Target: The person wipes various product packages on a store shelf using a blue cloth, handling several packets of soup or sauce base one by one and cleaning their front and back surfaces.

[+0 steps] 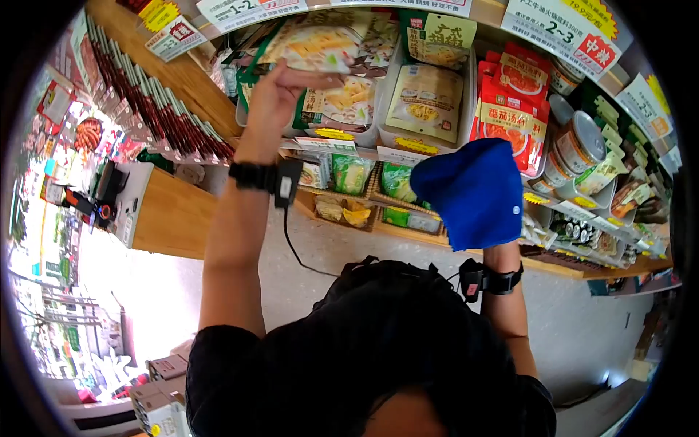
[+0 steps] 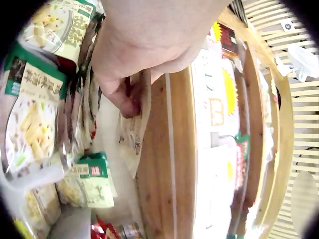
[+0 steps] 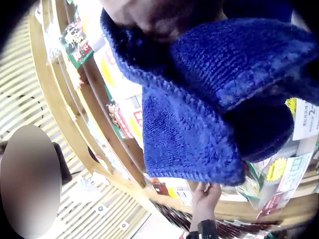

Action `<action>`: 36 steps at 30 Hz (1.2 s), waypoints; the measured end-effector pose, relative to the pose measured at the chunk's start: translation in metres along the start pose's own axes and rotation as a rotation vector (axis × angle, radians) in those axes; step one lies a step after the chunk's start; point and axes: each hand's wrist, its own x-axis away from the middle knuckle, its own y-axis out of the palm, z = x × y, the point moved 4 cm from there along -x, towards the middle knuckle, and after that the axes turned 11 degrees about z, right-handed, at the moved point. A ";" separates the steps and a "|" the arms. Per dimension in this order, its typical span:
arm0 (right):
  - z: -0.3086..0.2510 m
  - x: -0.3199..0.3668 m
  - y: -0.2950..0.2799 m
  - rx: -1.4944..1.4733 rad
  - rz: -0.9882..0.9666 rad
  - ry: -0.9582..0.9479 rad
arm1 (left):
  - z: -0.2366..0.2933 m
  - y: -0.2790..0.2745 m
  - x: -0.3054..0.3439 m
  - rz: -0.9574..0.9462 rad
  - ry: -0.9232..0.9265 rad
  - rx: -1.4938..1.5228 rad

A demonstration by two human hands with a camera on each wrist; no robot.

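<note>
At the upper left of the head view, my left hand is raised at a clear-sided bin, by a green-edged food pouch. The left wrist view shows this hand with fingers curled, pinching a thin packet seen nearly edge-on. A blue cloth hangs over my right hand, hiding it in the head view. From the right wrist, part of that hand shows above the folded cloth; its fingers are hidden within the folds.
Beige pouches, red pouches and round tubs fill bins farther right. Price cards line the shelf edges. Baskets of packets sit lower down. A wooden counter stands at the left.
</note>
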 end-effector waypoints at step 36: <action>0.080 0.057 -0.027 -0.010 0.157 0.401 | 0.060 -0.048 -0.109 0.316 0.221 -0.856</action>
